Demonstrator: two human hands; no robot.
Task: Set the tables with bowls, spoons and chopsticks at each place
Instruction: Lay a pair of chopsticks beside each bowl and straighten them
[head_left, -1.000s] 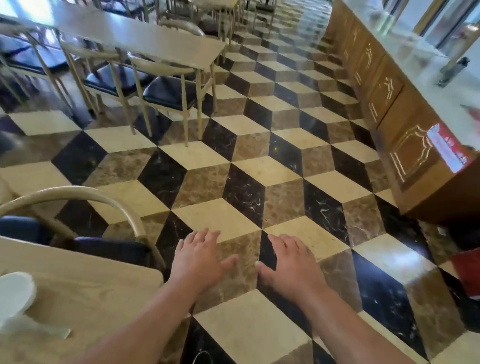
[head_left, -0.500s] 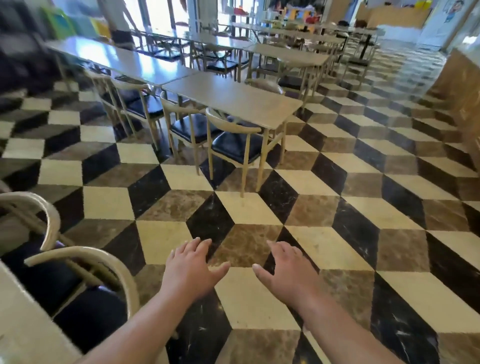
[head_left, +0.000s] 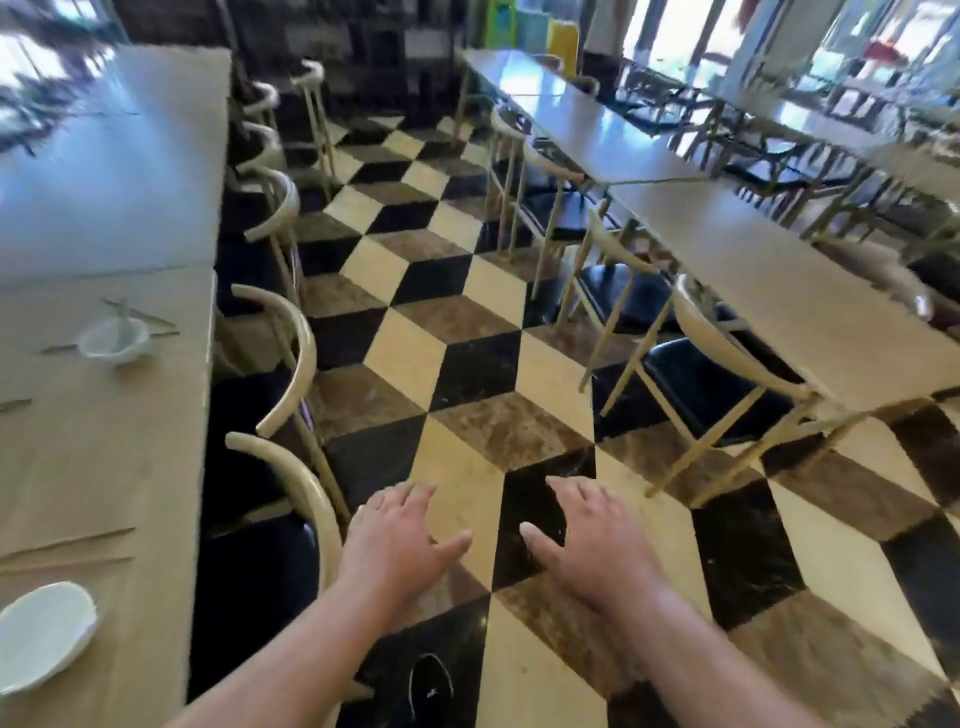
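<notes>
My left hand (head_left: 400, 540) and my right hand (head_left: 592, 540) hover palm down over the checkered floor, fingers straight, holding nothing. A long wooden table (head_left: 104, 441) runs along the left. On it a white bowl (head_left: 44, 634) sits at the near edge with a pair of chopsticks (head_left: 67, 548) lying just beyond it. Farther along, a second white bowl (head_left: 114, 340) holds a spoon and has chopsticks (head_left: 150, 322) beside it. Both hands are well to the right of that table.
Curved-back chairs (head_left: 291, 358) with dark seats line the left table's right side. A second row of tables (head_left: 810, 312) and chairs (head_left: 727, 374) stands on the right. A tiled aisle (head_left: 467, 332) runs between the rows. My shoe (head_left: 430, 686) shows below.
The view has swung left: the set table with bowls and chopsticks has come into sight on the left. Both hands stay open and held out in front.
</notes>
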